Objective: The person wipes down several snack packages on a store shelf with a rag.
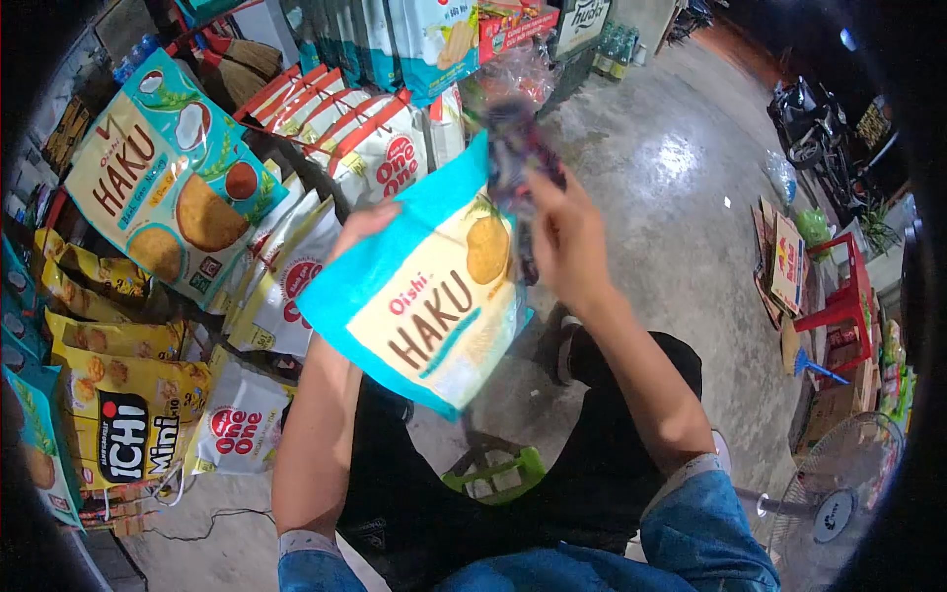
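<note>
A teal and cream HAKU snack bag (424,296) is tilted above my lap. Behind its upper left edge, my left hand (363,229) grips it, with most of the fingers hidden by the bag. At the bag's right side, my right hand (567,232) is closed around a dark patterned cloth (523,148), which is blurred and hangs down behind the bag's edge. Another HAKU bag (163,178) stands at the upper left, beside rows of white One One bags (296,281).
Yellow ICHI bags (128,414) stand at the lower left. A green object (498,477) lies on the floor between my legs. On the right are a red plastic stool (838,296) and a fan (838,508). A motorbike (819,133) stands at the upper right.
</note>
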The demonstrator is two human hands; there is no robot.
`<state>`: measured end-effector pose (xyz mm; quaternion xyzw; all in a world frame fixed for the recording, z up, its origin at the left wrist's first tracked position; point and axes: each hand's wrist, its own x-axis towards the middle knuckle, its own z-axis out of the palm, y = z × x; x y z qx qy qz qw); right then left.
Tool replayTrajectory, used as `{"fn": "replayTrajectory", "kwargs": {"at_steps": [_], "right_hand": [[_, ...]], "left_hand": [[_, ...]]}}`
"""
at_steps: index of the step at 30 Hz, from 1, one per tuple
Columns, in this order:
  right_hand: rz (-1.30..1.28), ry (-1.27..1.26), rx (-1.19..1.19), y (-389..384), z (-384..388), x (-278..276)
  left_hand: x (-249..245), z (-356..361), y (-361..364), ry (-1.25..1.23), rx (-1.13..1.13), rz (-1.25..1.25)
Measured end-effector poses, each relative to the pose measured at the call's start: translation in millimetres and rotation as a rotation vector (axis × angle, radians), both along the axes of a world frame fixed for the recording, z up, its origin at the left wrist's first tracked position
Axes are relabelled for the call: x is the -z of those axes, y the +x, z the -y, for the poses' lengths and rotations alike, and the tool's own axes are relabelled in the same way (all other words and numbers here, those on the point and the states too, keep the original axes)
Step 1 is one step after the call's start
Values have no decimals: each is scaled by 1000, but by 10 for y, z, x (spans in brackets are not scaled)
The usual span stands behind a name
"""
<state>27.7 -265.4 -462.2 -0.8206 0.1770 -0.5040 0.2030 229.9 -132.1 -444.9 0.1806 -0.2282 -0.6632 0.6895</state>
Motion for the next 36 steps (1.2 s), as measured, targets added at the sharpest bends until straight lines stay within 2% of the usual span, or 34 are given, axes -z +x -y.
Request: {"fn": "replayTrajectory", "kwargs": {"at_steps": [3, 4, 5, 6, 8, 10, 12, 14, 16, 18, 19, 20, 21, 22, 24, 25, 26, 28, 30, 32, 34, 35, 36], "right_hand": [[-139, 288, 191, -79, -101, -220], [-151, 291, 183, -62, -200, -341], [-64, 88, 85, -12, -347, -459], [32, -112, -12, 44, -472, -492], [24, -193, -71, 168, -625, -333], [-12, -314, -148, 192, -684, -94], [-59, -381, -194, 158, -700, 135], [-64, -268, -224, 122, -704, 299], [-55, -181, -248, 82, -723, 483], [100, -75, -345, 81, -795, 665], [67, 25, -337, 39, -910, 772], [12, 174, -297, 17, -1062, 795], [-199, 269, -376, -77, -1142, 916], [-409, 365, -455, -148, -1172, 1082], [-907, 164, -698, -164, -1159, 1302], [-872, 315, -793, -195, -1156, 1563], [-858, 322, -786, -213, -1093, 1553], [-942, 444, -478, -247, -767, 1427], [-669, 355, -229, -286, -329, 1226], [-291, 215, 55, -241, -72, 891], [-94, 335, 149, -200, -63, 331], [16, 232, 158, -163, -20, 159], [127, 130, 166, -131, -12, 11]], "left_hand": [[-65, -54, 4, 95, -151, 70], [51, -12, 33, 101, -160, 59], [254, 57, 70, 109, -257, 141], [210, 8, 29, 43, -327, 328], [115, -82, -49, -57, -512, 698], [-113, -53, -51, -68, -119, -14], [-144, -1, -142, -18, -88, -86], [-31, 50, -273, 146, -756, 425], [89, 3, -80, -130, -329, -39], [-2, -14, -104, -74, -791, 295], [19, 7, -18, 40, -906, 487], [-135, 44, -94, 39, -891, 490], [-419, 55, -210, 175, -933, 332], [-326, 35, -101, 109, -961, 393], [-230, -17, 47, 38, -979, 459], [-239, -42, 80, -23, -951, 434], [-240, -49, 108, -79, -922, 408], [-131, 14, 169, -70, -956, 384], [80, 107, 277, -60, -1022, 573], [162, 158, 366, -93, -918, 357], [-7, 191, 125, -188, -924, 309], [-171, 112, 199, -236, -355, -50], [-183, 110, 103, -237, -361, -54]]}}
